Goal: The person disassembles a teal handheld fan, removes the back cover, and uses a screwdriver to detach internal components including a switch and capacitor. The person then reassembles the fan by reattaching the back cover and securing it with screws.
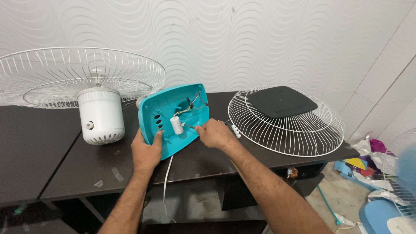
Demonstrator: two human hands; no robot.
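My left hand [146, 151] in a closed grip on the turquoise fan housing [173, 118], my right hand [215, 133] pinching its wires [190, 105] beside the white capacitor [176, 125], dark counter [86, 164] beneath

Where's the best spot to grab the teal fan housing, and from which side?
Judging by its pose, take the teal fan housing by its lower left rim, coming from below on the near side, where the left hand already grips. It stands tilted with the open side facing the person; wires and a white capacitor fill the middle, so stay on the edge.
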